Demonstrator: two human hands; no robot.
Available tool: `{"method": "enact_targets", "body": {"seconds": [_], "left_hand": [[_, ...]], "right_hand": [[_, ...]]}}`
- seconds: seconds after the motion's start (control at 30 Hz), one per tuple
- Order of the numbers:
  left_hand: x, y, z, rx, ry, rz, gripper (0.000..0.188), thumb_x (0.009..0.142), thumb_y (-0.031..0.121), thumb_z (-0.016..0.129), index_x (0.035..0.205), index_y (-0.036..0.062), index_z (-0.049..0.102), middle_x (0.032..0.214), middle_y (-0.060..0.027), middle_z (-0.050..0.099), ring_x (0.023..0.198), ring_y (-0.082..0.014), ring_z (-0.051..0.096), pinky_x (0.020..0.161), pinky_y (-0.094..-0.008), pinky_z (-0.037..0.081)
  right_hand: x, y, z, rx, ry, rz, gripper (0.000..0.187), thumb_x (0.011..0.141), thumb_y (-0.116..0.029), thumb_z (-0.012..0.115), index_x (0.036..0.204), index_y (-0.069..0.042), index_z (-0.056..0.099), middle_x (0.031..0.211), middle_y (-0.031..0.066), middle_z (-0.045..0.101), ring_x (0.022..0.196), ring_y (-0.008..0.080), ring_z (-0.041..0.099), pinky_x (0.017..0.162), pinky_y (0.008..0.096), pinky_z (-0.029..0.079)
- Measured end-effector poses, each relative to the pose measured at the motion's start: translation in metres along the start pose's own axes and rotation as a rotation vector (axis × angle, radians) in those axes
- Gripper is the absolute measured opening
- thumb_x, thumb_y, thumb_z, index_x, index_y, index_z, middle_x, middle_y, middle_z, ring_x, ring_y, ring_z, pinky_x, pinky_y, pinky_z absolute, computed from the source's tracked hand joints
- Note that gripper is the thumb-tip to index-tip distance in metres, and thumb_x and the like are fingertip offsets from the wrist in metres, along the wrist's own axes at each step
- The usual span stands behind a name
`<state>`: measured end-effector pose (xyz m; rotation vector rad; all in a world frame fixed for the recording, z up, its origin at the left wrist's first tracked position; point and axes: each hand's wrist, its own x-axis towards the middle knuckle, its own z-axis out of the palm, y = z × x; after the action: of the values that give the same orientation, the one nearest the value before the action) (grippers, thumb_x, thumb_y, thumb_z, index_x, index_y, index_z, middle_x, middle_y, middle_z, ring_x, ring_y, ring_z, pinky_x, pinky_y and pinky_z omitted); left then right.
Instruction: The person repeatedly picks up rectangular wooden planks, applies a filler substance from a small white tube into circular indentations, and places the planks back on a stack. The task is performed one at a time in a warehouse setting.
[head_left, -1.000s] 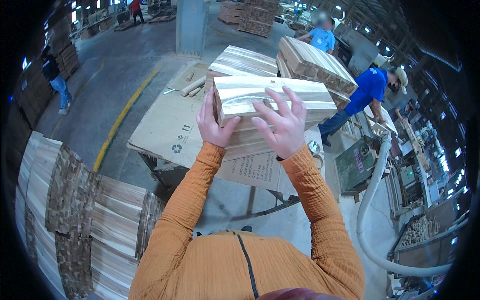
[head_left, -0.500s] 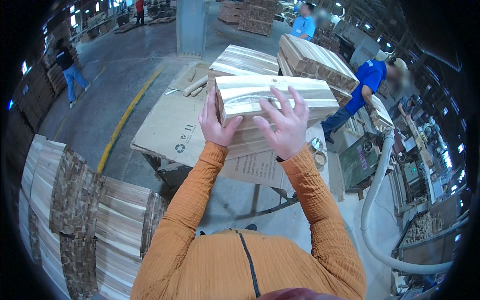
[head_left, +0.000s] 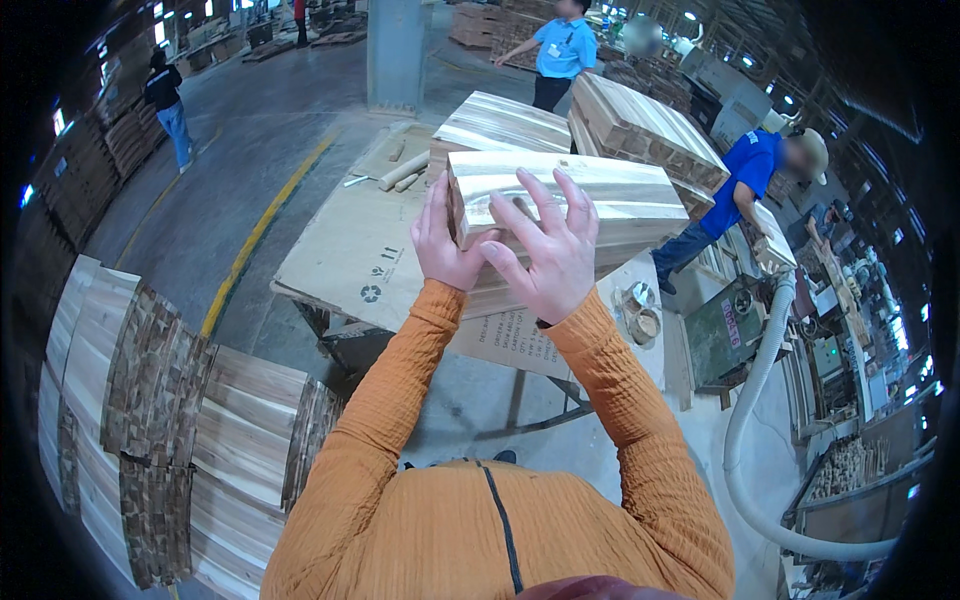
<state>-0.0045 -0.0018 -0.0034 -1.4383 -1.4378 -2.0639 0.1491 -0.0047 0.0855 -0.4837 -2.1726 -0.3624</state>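
Wood boards (head_left: pixel 590 200) | near end: left hand (head_left: pixel 445 245), right hand (head_left: pixel 545 255) | cardboard (head_left: pixel 350 250) beneath

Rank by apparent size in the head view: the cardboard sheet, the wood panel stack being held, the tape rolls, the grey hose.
1. Cardboard sheet
2. Panel stack, though it is nearer the camera, so the gap is unsure
3. Hose, long but thin
4. Tape rolls
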Motion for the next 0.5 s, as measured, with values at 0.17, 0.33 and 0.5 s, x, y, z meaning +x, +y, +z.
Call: {"method": "enact_targets", "body": {"seconds": [0.17,0.33,0.5], "left_hand": [[0.000,0.004,0.001,0.006,0.009,-0.029,0.091,0.065,0.052,0.074,0.136,0.0053,0.039,0.128,-0.0149,0.052,0.115,-0.0330,0.052,0.093,-0.0446,0.038],[-0.001,0.005,0.000,-0.019,0.002,-0.028,0.090,0.066,0.050,0.074,0.136,0.0071,0.039,0.131,-0.0138,0.050,0.120,-0.0309,0.048,0.096,-0.0451,0.034],[-0.003,0.003,-0.001,0.082,-0.041,-0.039,0.091,0.068,0.054,0.072,0.138,0.0084,0.037,0.133,-0.0133,0.048,0.123,-0.0292,0.046,0.098,-0.0454,0.030]], "right_hand": [[0.003,-0.011,0.001,0.026,-0.028,-0.021,0.045,0.082,-0.049,0.058,0.112,-0.017,0.066,0.135,0.0089,0.047,0.130,0.0351,0.030,0.104,0.0554,0.020],[0.006,-0.013,0.000,0.047,-0.031,-0.022,0.044,0.082,-0.047,0.058,0.113,-0.017,0.066,0.136,0.0077,0.047,0.130,0.0345,0.029,0.104,0.0545,0.020],[0.007,-0.013,0.007,0.053,-0.010,-0.034,0.043,0.081,-0.049,0.059,0.112,-0.020,0.065,0.132,0.0107,0.049,0.129,0.0365,0.029,0.103,0.0587,0.018]]}}
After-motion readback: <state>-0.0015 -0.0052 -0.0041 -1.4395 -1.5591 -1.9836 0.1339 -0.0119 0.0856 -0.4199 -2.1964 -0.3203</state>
